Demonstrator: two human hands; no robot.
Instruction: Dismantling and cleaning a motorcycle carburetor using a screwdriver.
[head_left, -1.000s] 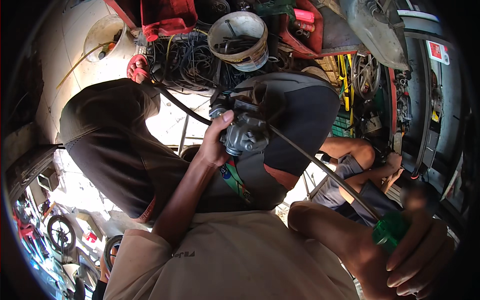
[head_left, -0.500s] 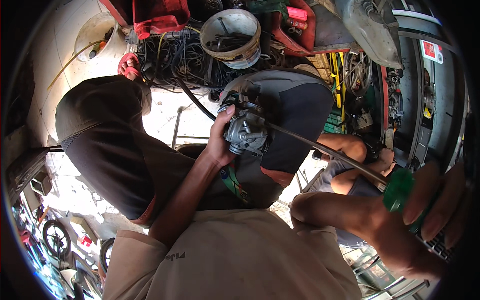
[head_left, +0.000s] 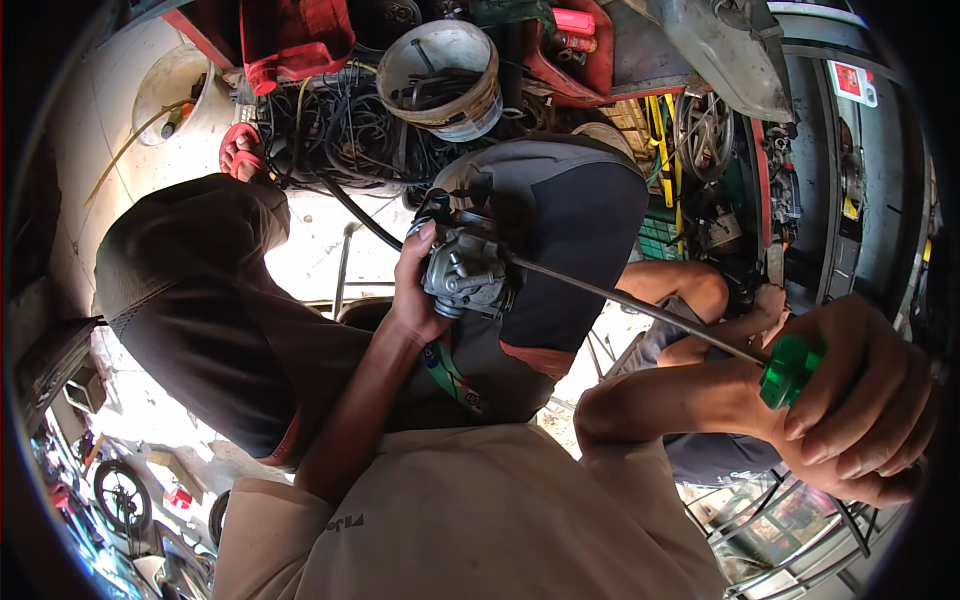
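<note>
My left hand [head_left: 418,300] is wrapped round a grey metal carburetor [head_left: 465,270], holding it just above my right thigh. A black hose or cable runs up and away from beside its top. Out to the right, my right hand [head_left: 850,410] grips the green handle of a long screwdriver [head_left: 650,312]. The screwdriver's thin shaft slants up leftward, and its tip meets the carburetor's right side. What exactly the tip touches there is too small to make out.
Beyond my knees stand a white bucket [head_left: 440,85] of metal parts and a tangle of black cables [head_left: 340,120]. A red container [head_left: 295,40] lies farther back. Another person's bent arm and leg [head_left: 690,290] are at the right, close to my right forearm.
My right hand has shifted up a little and its fingers have turned round the screwdriver handle. The carburetor and screwdriver tip appear slightly farther left and lower, as does the whole background.
</note>
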